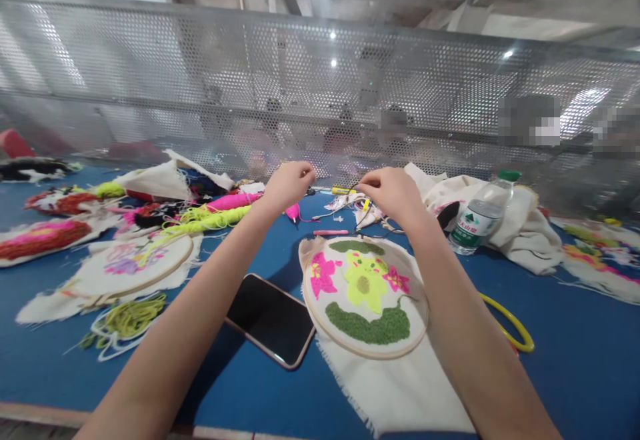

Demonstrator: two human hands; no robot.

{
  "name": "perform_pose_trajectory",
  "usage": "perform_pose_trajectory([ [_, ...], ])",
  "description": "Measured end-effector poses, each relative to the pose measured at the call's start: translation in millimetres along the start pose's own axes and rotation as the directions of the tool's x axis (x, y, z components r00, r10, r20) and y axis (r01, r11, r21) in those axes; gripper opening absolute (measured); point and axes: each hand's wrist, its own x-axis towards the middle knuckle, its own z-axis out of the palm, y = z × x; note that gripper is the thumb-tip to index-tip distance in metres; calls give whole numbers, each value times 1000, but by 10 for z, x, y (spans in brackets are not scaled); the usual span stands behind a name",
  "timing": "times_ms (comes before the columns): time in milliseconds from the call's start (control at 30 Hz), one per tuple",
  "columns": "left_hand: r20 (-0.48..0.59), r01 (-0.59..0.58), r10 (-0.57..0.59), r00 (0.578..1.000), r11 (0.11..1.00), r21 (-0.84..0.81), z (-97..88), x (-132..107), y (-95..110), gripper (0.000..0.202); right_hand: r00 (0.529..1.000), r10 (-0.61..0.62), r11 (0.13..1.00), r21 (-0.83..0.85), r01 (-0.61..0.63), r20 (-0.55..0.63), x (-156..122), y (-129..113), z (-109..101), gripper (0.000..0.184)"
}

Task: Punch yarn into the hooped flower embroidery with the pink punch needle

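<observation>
Both my arms reach forward over the blue table. My left hand [290, 183] is raised with fingers pinched together; whatever may be between them is too small to make out. To its right, my right hand [393, 192] is also pinched, with a thin dark strand [352, 189] at its fingertips. Nearer to me lies a round embroidery hoop [367, 352] on white fabric [400, 393]. Its picture has a yellow-green figure [364, 280], pink flowers and dark green patches of looped yarn. A phone [270, 320] with a black screen lies left of the hoop.
Another hooped embroidery [175, 270], yellow yarn [215, 219] and a green yarn bundle [133, 317] lie left. A pink pen-like stick [331, 232] is behind the hoop. On the right are a water bottle [483, 217], crumpled cloth [527, 240] and a yellow ring [515, 323]. A perforated metal screen [300, 93] stands behind.
</observation>
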Motion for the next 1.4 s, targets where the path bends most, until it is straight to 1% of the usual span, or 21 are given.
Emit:
perform_pose_trajectory([
  [33,3,-34,34,999,990,133,0,-13,1,25,999,-43,997,-65,42,-16,-4,16,-32,14],
  [67,31,-55,50,998,974,222,0,-25,4,26,995,-94,992,-90,92,-16,-4,29,-57,14],
  [100,72,-71,54,996,962,264,-2,-34,7,26,989,-146,985,-93,145,-13,-1,41,-73,15],
  [167,166,-113,72,984,961,253,-8,-43,13,27,976,-216,971,-109,212,-22,12,61,-75,16],
  [267,277,-185,131,952,966,181,-31,-43,12,28,975,-215,963,-181,202,-55,40,96,-30,18],
  [367,348,-237,171,922,959,157,-63,-39,-5,28,977,-209,958,-208,196,-40,58,138,18,18],
  [433,359,-255,188,914,955,149,-84,-33,-24,28,978,-208,958,-209,198,-24,61,164,33,19],
  [533,352,-256,195,916,957,136,-112,-21,-56,28,982,-186,968,-170,186,19,54,184,33,19],
  [633,360,-240,181,915,963,125,-140,-16,-69,28,985,-154,980,-114,162,75,40,174,35,19],
  [700,378,-228,168,910,967,119,-154,-23,-58,29,982,-166,981,-83,173,92,31,148,49,20],
  [800,435,-204,165,885,978,44,-146,-44,-19,32,972,-202,979,-14,205,123,16,87,85,19],
  [900,496,-201,216,841,976,-84,-101,-55,21,36,959,-226,974,56,220,172,0,22,126,19],
  [967,518,-213,250,818,968,-131,-62,-54,37,34,951,-241,970,80,230,193,-7,-6,145,20],
  [1000,521,-215,256,814,967,-139,-43,-52,42,32,948,-245,969,91,231,202,-9,-13,152,21],
  [1100,501,-216,247,830,969,-121,1,-45,48,24,940,-252,965,126,228,232,-9,-11,159,22],
  [1267,519,-224,241,820,970,-98,28,-45,46,20,945,-233,970,128,208,227,-8,6,161,21],
  [1400,533,-240,240,811,968,-70,29,-39,47,22,963,-202,978,85,189,178,-10,13,162,20],
])
